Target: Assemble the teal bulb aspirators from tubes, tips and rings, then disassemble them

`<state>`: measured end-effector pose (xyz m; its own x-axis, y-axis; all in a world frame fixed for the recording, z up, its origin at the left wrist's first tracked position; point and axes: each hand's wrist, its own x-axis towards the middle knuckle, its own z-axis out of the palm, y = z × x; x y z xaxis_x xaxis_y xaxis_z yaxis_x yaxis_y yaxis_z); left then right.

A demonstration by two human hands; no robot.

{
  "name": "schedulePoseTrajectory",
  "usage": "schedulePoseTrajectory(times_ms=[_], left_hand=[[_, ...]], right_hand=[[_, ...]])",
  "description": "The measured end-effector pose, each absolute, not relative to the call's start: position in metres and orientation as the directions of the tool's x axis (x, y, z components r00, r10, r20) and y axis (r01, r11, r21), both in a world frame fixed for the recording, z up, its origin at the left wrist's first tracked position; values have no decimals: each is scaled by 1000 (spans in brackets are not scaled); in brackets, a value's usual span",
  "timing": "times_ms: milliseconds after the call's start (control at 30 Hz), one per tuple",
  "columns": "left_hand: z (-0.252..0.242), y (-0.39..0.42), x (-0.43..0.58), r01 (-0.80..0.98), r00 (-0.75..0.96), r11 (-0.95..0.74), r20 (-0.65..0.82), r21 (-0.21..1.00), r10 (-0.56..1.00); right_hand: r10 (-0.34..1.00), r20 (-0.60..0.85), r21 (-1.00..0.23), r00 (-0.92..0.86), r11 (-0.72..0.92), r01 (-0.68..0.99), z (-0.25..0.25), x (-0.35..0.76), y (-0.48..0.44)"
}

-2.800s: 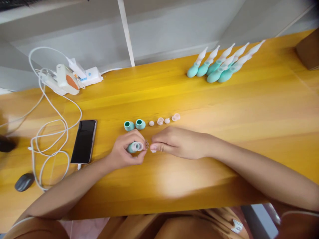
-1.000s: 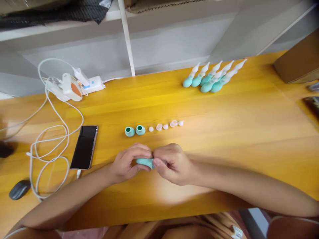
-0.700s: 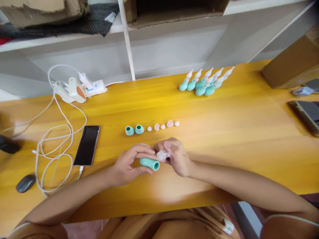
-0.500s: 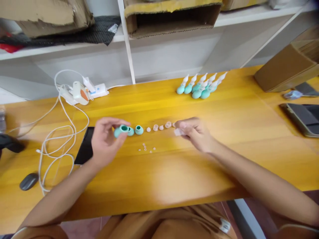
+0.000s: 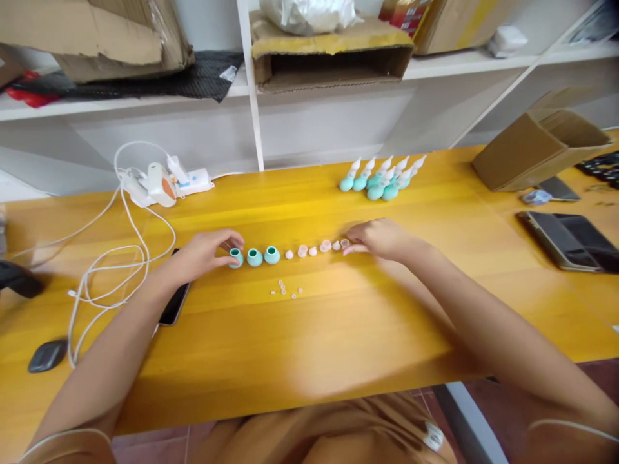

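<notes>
At the left end of a row on the table, my left hand (image 5: 206, 251) curls its thumb and fingers round a teal squeeze bulb (image 5: 235, 259), which stands with its open mouth up. Two more teal bulbs (image 5: 255, 258) stand beside it. Rightward the row goes on with several small translucent plastic pieces (image 5: 325, 246), some cup-shaped, some pointed. My right hand (image 5: 374, 238) has its thumb and forefinger at the last clear plastic cup (image 5: 345, 243) on the right end. Several tiny rings (image 5: 283, 287) lie scattered in front of the row.
Several assembled teal bulbs with white pointed tips (image 5: 382, 180) stand at the back. On the left are a power strip (image 5: 196, 181), coiled white cable (image 5: 87, 290), phone (image 5: 175, 304) and mouse (image 5: 47, 356). A cardboard box (image 5: 522, 151) and dark device (image 5: 565, 238) are on the right.
My left hand has brought its teal bulb down onto the table, left of the other two. My right hand has lowered a clear piece to the row's right end. The view has shifted slightly.
</notes>
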<state>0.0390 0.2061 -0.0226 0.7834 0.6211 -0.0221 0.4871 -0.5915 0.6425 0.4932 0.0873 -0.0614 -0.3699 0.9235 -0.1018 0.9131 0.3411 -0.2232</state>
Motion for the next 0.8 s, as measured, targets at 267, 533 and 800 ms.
schedulePoseTrajectory(times_ms=[267,533,800], left_hand=[[-27,203,41,484,777,-559,-35,673,629],[-34,203,41,464,764,-514,-32,722,645],[-35,207,40,507,780,-557,-76,658,621]], right_hand=[[950,-47,-189,-307,293,937,-74,499,90],[950,95,-647,-298,287,707,-87,488,76],[958,-25,-777,-285,161,609,-78,497,60]])
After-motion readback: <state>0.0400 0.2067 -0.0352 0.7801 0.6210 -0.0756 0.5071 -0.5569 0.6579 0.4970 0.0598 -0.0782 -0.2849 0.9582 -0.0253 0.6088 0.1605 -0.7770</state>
